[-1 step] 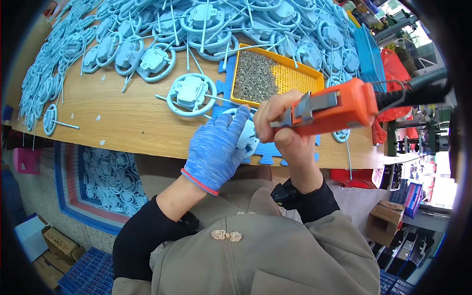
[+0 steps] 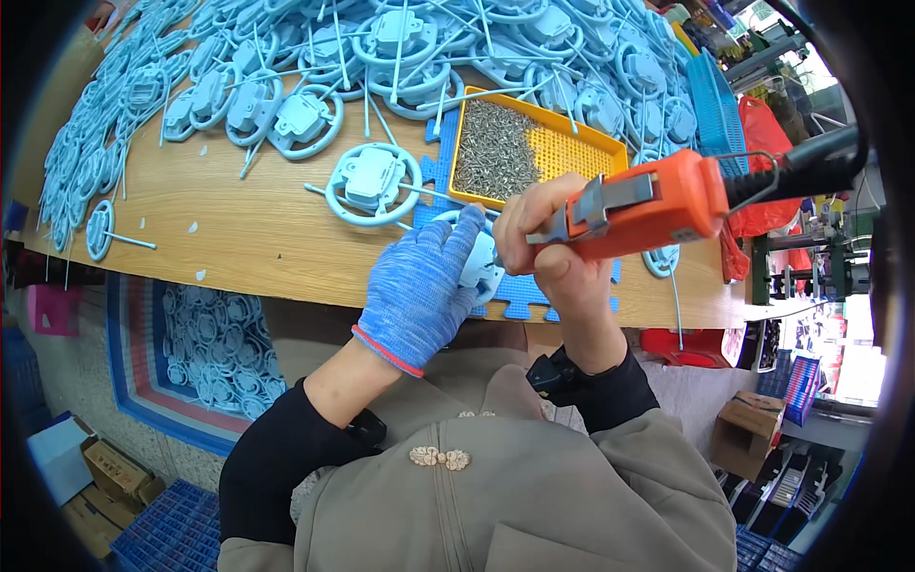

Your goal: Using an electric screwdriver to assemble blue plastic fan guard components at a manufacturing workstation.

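Wooden worktop (image 2: 238, 219) is spread across the head view, its far side buried under a heap of light blue ring parts (image 2: 396, 33). Similar parts are held in a striped bin (image 2: 143, 381) below the left edge. Small metal screws (image 2: 493, 148) are gathered in one side of a yellow tray (image 2: 578, 157), beside which a loose ring part (image 2: 372, 179) is laid.

Over a blue foam mat (image 2: 519, 289), near the table's front edge, one light blue piece (image 2: 484, 267) is touched by the gloved left hand (image 2: 415, 286); whether it is gripped cannot be told. An orange corded tool (image 2: 658, 210) is clasped in the bare right hand (image 2: 558, 262), its tip hidden.

A screw is probably being driven into the piece, or about to be. The piece should be steadied, it is judged, and the tool lined up before pressure is applied.
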Motion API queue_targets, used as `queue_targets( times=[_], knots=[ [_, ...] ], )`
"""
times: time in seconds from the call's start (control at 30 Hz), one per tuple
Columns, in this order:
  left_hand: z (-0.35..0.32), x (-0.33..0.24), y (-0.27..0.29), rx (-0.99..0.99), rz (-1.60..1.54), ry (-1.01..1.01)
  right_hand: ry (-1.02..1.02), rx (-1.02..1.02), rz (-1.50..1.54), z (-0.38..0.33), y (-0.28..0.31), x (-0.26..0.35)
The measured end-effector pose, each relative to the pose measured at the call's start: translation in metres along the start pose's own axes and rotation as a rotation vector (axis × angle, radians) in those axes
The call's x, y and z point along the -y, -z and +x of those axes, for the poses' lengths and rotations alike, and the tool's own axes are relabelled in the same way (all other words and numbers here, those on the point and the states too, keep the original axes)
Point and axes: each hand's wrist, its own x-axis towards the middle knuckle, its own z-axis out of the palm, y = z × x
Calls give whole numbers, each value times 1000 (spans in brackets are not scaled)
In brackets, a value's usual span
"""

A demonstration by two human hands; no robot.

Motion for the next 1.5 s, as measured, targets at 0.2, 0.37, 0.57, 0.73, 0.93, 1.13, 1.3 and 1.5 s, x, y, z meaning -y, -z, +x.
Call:
queue_targets(
  times=[0.2,0.37,0.57,0.73,0.93,1.13,1.3,1.5],
  knots=[
    [-3,1,-5,-24,-19,-25,40,20,-7,-5,0,-2],
    [11,13,18,-10,-83,-69,107,-47,92,10,36,16],
    [45,65,29,-208,387,107,229,-345,-17,30,97,17],
    [56,94,31,-33,192,278,202,-395,-46,30,117,-5],
    [45,99,42,-77,-47,315,207,-417,-26,31,128,-10],
    [23,105,31,-218,-199,197,204,-418,-70,32,133,-19],
    [16,104,38,-173,-53,194,218,-388,-113,34,129,-19],
    [5,104,41,-183,-125,156,242,-447,-108,33,114,1]
  ],
)
